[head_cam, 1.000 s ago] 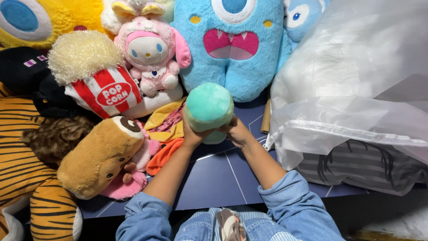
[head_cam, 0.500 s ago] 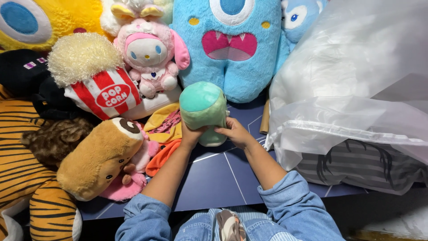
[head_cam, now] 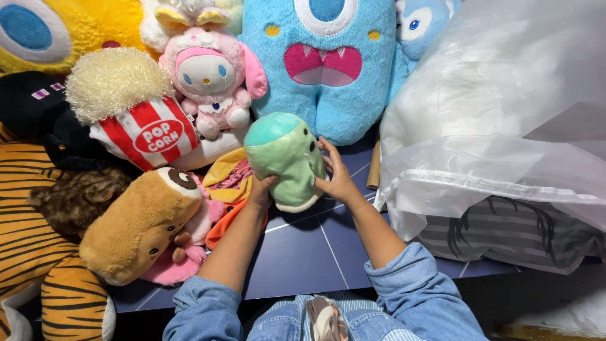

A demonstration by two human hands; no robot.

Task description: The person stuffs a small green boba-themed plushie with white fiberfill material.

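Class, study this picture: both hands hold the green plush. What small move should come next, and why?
Probably lower the green plush onto the bare blue floor beneath it: the left hand and right hand hold it tilted in the air, with toys crowding every other side.

Large, clear plastic bag (head_cam: 499, 120) at right, perhaps holding stuffing

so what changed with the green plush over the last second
Both hands, left hand and right hand, kept hold of the green plush and turned it, tipping it left and a little lower. The blue monster plush and popcorn plush stayed put.
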